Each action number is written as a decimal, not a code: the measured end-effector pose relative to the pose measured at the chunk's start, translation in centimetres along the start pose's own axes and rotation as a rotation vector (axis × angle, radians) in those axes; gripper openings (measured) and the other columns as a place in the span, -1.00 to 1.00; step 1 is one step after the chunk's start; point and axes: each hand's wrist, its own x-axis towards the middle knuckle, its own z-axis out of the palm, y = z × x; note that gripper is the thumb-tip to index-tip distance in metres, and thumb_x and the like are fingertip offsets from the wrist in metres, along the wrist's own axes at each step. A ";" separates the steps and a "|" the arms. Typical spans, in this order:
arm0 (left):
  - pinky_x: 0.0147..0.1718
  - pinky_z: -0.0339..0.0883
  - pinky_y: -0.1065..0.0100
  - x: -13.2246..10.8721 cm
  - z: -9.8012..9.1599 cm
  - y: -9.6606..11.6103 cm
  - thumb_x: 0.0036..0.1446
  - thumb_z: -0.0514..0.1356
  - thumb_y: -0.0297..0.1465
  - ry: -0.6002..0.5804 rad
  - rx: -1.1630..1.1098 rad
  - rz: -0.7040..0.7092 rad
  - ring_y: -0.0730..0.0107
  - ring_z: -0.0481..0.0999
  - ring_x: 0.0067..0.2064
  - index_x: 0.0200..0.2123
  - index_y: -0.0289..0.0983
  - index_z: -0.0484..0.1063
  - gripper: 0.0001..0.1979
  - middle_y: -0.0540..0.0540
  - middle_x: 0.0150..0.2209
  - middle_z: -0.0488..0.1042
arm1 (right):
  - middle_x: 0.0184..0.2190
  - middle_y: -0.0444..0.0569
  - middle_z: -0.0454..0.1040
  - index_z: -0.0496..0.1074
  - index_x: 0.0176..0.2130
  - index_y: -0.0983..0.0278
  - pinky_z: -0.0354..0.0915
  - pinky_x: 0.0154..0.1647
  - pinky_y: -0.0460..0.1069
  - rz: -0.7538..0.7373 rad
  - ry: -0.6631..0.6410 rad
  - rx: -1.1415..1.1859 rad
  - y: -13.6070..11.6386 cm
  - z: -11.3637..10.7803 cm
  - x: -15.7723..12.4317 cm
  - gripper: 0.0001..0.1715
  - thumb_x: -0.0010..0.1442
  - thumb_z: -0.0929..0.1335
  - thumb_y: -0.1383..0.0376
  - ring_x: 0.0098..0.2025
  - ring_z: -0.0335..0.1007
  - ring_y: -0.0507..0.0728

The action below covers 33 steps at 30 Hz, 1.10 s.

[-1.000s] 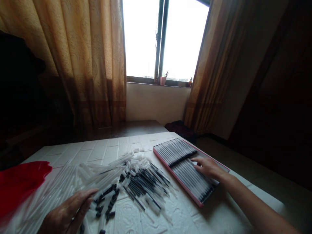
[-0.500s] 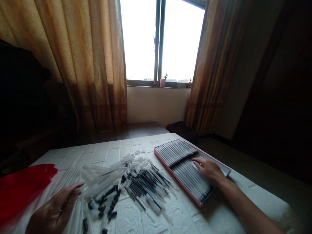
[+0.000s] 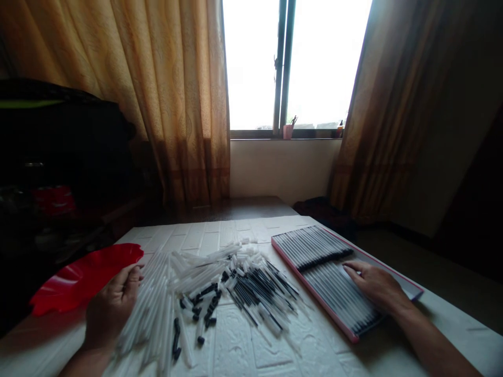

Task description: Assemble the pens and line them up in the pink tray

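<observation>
My right hand (image 3: 375, 285) lies over the lower row of a shallow pink-edged box (image 3: 314, 293), its thumb and finger pinched at the end of a pen, mostly hidden beneath the hand. Two rows of clear-barrelled pens (image 3: 314, 243) with dark ends fill much of this box. My left hand (image 3: 116, 301) hovers by a spread of clear plastic tubes (image 3: 151, 309), thumb and fingers pressed together. What they hold, if anything, cannot be made out. Between the hands lie dark pen refills (image 3: 255, 288), small black caps (image 3: 212, 303) and short clear pieces (image 3: 247, 256) in a loose pile.
A red wavy-edged plate (image 3: 86, 277) sits at the left, close behind my left hand. The table has a white brick-patterned cover (image 3: 271, 351). Beyond it are a dark surface (image 3: 251, 207), curtains (image 3: 181, 104) and a window sill with a pink cup (image 3: 288, 131).
The view has turned left, so everything sits further right. My left hand has risen toward the red plate and its fingers have curled in. The right hand stays over the pen box.
</observation>
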 end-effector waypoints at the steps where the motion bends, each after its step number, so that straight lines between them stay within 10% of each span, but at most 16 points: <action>1: -0.54 0.40 0.37 0.0 -0.1 -0.2 0.25 0.01 -0.19 0.006 0.011 -0.016 0.16 0.66 -0.45 -0.27 -0.22 0.52 -0.67 -0.10 -0.48 0.65 | -0.08 0.05 0.65 0.64 -0.12 0.19 0.43 -0.13 0.10 0.001 0.001 0.003 0.1 0.1 0.1 -0.55 0.22 0.23 0.14 -0.10 0.59 0.33; 33: -0.52 0.39 0.43 -0.3 0.7 -2.2 0.17 0.05 -0.22 -0.048 -0.026 -0.121 0.23 0.66 -0.46 -0.30 -0.24 0.55 -0.68 -0.11 -0.48 0.65 | -0.27 0.02 0.70 0.66 -0.21 0.14 0.43 -0.32 0.09 0.053 0.017 0.041 0.4 -0.2 0.0 -0.52 0.14 0.23 0.06 -0.22 0.63 0.35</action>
